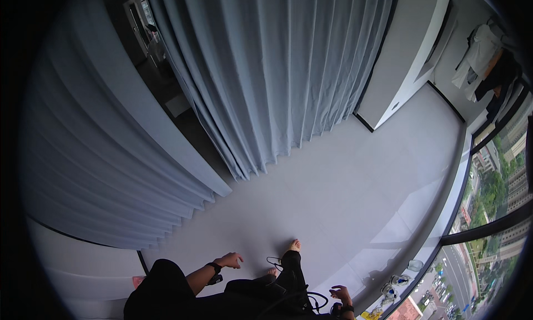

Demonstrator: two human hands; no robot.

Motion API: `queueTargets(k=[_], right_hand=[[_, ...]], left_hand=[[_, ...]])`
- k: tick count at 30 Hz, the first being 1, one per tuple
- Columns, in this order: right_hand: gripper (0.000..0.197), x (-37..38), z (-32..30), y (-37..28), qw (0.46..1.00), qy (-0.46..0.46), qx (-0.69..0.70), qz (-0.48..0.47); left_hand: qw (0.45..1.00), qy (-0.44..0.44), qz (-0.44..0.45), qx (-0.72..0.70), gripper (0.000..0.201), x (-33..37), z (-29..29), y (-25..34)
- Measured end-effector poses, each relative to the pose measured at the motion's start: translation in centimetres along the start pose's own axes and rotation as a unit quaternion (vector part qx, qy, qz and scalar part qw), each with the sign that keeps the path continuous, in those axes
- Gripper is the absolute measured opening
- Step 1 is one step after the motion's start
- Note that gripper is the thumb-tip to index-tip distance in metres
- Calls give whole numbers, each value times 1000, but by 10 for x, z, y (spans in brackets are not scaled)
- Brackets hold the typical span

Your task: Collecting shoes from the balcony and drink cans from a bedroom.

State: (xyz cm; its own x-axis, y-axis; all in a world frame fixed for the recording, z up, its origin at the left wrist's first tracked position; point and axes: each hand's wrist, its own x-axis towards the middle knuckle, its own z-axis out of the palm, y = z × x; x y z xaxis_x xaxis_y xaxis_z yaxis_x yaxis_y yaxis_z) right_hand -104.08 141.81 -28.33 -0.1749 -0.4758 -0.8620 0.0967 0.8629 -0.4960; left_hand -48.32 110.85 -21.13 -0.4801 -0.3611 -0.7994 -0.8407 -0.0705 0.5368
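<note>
My left hand (229, 260) hangs over the pale floor (333, 181), with its fingers loosely bent and apart and nothing in it. A dark band with a small device (215, 275) sits on that wrist. Lower right, my right hand (340, 293) is held out near the window side, fingers slightly curled and open, holding nothing. Another dark band (343, 309) circles the right wrist. Black cables (317, 300) loop beside my dark-clothed legs. My bare foot (295, 245) shows on the floor between the two hands.
Long grey-blue curtains (266, 70) hang ahead, parted at a dark gap (189, 125); a second curtain (100, 153) covers the left. A white wall end (405, 59) juts out. Clothes (483, 53) hang at the far right. Several small items (391, 286) line the window ledge.
</note>
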Motion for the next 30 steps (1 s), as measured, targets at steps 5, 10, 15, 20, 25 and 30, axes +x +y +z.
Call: queueTargets(k=[5, 10, 15, 20, 25, 30], right_hand=[[24, 147, -51, -213, 996, 32, -87, 4], [18, 307, -6, -479, 980, -29, -129, -147], [21, 254, 384, -760, 705, -360, -257, -555], [60, 87, 594, -874, 565, -574, -324, -497], [95, 227, 584, -1036, 571, -399, -300, -652], [73, 295, 368, -1262, 588, 47, -344, -731]], left_hand=[[917, 220, -39, -331, 29, -1, -59, -26], [819, 385, -81, -417, 34, -13, -120, -25], [580, 486, -52, -652, 30, -35, -165, -5], [569, 504, -16, -650, 32, -28, -224, 29], [545, 496, 6, -676, 32, 57, -276, -29], [533, 490, -94, -683, 35, 112, -405, -41]])
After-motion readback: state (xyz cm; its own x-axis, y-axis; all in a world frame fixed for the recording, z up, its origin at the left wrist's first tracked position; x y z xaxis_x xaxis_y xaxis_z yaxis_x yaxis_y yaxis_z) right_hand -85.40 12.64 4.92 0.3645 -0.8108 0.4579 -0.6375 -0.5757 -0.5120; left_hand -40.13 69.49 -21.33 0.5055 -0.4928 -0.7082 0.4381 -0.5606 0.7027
